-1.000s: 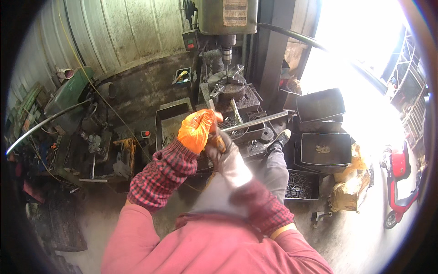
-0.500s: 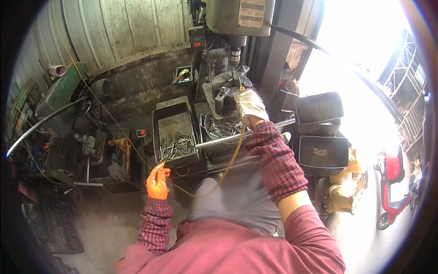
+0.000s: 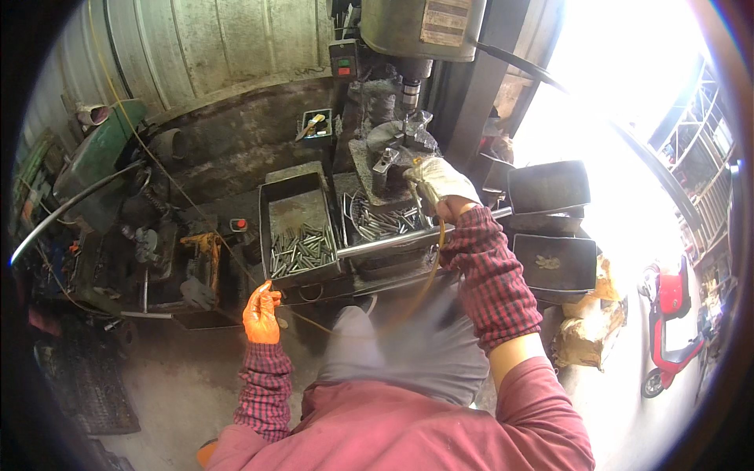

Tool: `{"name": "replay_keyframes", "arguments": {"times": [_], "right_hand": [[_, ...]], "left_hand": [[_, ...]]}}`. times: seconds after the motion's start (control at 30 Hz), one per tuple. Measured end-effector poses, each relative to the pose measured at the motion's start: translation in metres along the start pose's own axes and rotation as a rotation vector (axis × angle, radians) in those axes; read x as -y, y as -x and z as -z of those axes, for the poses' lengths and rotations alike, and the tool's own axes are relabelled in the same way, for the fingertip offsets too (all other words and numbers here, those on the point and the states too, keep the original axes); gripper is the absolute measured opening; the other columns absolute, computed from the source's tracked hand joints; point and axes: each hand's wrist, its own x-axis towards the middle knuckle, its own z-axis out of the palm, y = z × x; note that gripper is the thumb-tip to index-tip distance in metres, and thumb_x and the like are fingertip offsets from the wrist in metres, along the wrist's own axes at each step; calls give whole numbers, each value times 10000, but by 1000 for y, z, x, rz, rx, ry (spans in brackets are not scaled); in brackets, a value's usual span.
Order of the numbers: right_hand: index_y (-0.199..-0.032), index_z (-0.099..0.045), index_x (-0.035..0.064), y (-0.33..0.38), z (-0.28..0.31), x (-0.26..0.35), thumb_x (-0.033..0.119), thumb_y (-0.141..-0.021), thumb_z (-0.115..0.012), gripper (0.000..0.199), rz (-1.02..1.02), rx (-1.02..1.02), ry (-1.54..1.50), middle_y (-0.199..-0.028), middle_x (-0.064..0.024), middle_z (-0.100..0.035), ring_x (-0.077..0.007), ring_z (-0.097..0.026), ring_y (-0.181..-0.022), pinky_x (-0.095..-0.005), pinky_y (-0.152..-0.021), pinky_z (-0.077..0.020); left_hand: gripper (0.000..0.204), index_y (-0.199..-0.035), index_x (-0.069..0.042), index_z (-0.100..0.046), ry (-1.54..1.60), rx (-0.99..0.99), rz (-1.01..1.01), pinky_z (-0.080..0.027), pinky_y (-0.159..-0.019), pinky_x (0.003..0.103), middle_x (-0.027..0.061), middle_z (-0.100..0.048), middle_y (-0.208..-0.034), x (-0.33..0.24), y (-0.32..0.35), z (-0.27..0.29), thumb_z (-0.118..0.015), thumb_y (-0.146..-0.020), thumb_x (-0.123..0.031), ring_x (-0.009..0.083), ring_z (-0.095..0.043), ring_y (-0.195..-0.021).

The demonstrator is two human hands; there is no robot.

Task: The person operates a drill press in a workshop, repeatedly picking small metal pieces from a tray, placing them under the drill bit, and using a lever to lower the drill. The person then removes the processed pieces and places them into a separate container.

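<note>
While the hands were together a second ago, they have now parted, apparently moving the work to the drill press [image 3: 416,31]. The right hand [image 3: 444,182], beside the fixture [image 3: 385,162], curls closed around what seems a yellow hose's [image 3: 437,263] end; the left hand [image 3: 261,314], half-curled near the tray [image 3: 312,275] of metal pins [image 3: 302,251], hides whether it holds anything.

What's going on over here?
A person is at a drill press. Their right hand, in a pale glove, is up by the metal fixture, a yellow hose hanging below it; its grip is unclear. The left hand, in an orange glove, is near the corner of a metal tray holding short metal rods.
</note>
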Motion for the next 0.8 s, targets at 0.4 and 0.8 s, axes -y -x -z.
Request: {"name": "replay_keyframes", "arguments": {"times": [0.4,0.8], "right_hand": [[-1141,-740,103,0,60,30,145,-871,-685,279,321,-296,24,-1096,-167,-743,-346,-720,-1032,-402,-870,-588],[-1129,-752,92,58,109,31,115,-935,-624,234,306,-432,180,-1158,-184,-739,-400,-695,-1087,-432,-890,-586]], "left_hand": [[372,-1302,14,-675,3,-33,12,-537,-836,266,58,-732,-992,8,2,5,-622,-1086,-284,110,-650,-878],[314,-1287,0,-683,-7,-85,42,-538,-830,266,47,-728,-982,20,8,29,-628,-1083,-232,103,-640,-867]]}}
